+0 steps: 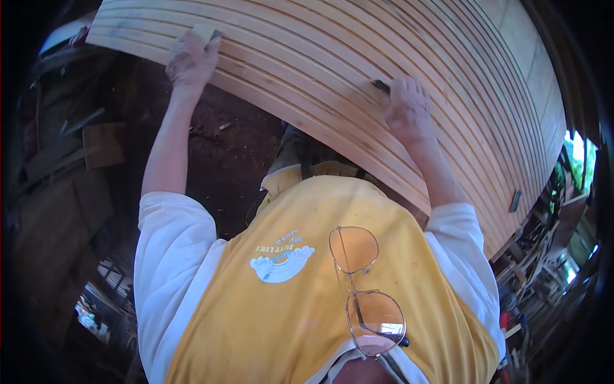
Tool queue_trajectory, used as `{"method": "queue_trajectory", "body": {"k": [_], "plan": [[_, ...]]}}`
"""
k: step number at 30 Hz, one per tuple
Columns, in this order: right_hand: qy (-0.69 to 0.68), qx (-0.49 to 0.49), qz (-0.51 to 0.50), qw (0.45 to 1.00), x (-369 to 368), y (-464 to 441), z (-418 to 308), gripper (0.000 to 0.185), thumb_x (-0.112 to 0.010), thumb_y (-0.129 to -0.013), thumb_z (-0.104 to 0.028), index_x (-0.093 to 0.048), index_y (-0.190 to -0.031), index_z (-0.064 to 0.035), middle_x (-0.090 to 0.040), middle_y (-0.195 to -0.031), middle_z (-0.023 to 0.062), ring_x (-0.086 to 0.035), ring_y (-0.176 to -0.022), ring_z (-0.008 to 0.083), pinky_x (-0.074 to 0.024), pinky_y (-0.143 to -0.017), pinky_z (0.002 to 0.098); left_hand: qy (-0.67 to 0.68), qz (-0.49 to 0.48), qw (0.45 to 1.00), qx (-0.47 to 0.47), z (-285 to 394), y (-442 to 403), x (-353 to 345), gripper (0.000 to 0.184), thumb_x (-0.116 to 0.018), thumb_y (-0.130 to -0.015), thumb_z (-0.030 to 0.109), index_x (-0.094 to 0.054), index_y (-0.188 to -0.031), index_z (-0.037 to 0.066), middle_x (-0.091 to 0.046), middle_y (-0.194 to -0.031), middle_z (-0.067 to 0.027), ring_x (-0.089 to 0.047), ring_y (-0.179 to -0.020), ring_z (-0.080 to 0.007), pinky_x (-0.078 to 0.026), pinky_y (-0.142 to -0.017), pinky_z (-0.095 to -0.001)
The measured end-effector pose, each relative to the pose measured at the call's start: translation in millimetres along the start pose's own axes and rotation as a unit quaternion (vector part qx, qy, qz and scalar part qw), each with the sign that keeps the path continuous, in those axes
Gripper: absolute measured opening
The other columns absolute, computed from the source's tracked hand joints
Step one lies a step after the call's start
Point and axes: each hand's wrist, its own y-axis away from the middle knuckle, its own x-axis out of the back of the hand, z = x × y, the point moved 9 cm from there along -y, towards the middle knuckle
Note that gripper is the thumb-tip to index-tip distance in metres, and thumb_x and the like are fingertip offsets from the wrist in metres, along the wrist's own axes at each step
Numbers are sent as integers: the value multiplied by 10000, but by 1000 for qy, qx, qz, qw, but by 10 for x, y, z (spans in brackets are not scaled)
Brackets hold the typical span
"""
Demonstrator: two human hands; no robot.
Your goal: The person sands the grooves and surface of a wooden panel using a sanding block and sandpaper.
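A large, curved wooden surface of narrow strips with dark grooves between them (300, 70) fills the upper part of the head view. At its left end my left hand (190, 64) is closed around a pale block (204, 32), with a dark edge showing beside the thumb. My right hand (409, 107) is closed and rests against the strips near the middle. A small dark piece (381, 85) sticks out from its fingers on the left. The rest of that piece is hidden in the fist, so its kind is unclear.
Another small dark flat piece (515, 201) lies on the strips at the right. Tinted glasses (376, 313) hang from the collar of the yellow shirt. Wood pieces (103, 145) stand at the left, with clutter at the right. Brown floor (224, 150) shows below the surface's edge.
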Motion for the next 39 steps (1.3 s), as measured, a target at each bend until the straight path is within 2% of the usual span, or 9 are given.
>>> {"method": "queue_trajectory", "body": {"k": [11,18,23,25,28,30,35,38,39], "plan": [[-69,105,18,992,-882,-2602,-2088,205,-621,-938,-275,-620,-879,-79,-650,-820,148,-666,-830,362,-512,-733,495,36,78,996,-25,-77,71,137,526,-774,-866,405,-588,-1132,-9,-677,-1046,-233,-685,-1017,-404,-589,-801,-509],[30,58,30,997,-376,-1611,-1446,144,-654,-906,-204,-628,-872,-66,-665,-840,161,-675,-851,358,-518,-749,487,-9,100,994,40,-676,-179,129,569,-724,-902,503,-608,-1072,-28,-678,-1035,-226,-693,-1000,-398,-600,-804,-490],[-109,191,113,969,-758,-2554,-2233,176,-653,-918,-211,-593,-878,-50,-636,-824,163,-659,-806,359,-495,-690,495,2,118,992,35,-700,-186,147,561,-739,-898,475,-587,-1093,-29,-670,-1038,-224,-692,-991,-393,-598,-797,-488],[-65,59,28,996,-969,-3197,-2622,84,-651,-856,-151,-704,-909,-113,-740,-949,170,-719,-938,356,-547,-786,477,9,112,993,34,-645,-156,146,555,-743,-899,465,-579,-1094,-28,-669,-1038,-223,-692,-987,-393,-597,-792,-488],[-8,129,-60,990,-832,-3086,-2718,162,-644,-916,-209,-607,-893,-53,-643,-835,160,-659,-803,355,-499,-693,491,20,98,995,28,-661,-134,165,544,-743,-901,460,-574,-1087,-23,-669,-1045,-221,-691,-986,-395,-595,-788,-491],[-97,173,118,973,-719,-2553,-2220,115,-639,-862,-178,-655,-895,-69,-668,-822,139,-685,-821,327,-515,-708,491,19,100,994,35,-679,-173,137,541,-739,-904,466,-574,-1080,-18,-669,-1051,-221,-690,-989,-398,-595,-788,-496],[34,76,57,995,-503,-1836,-1636,88,-652,-846,-191,-662,-880,-111,-640,-784,100,-672,-816,309,-519,-712,467,-3,93,994,54,-742,-179,141,565,-700,-918,527,-585,-1074,-4,-673,-1057,-216,-689,-1013,-405,-594,-769,-504],[-168,160,174,957,-663,-2204,-1897,153,-658,-905,-230,-647,-844,-90,-677,-820,150,-681,-790,337,-497,-708,483,-31,92,994,43,-660,-219,143,562,-668,-933,562,-600,-1061,19,-681,-1042,-213,-693,-1009,-401,-591,-767,-504],[-97,70,18,993,-861,-2450,-2002,123,-668,-883,-224,-668,-819,-118,-694,-835,134,-681,-800,327,-507,-741,475,-37,92,994,39,-675,-211,113,559,-657,-938,572,-607,-1055,28,-684,-1035,-213,-696,-1003,-400,-590,-768,-504]]}}
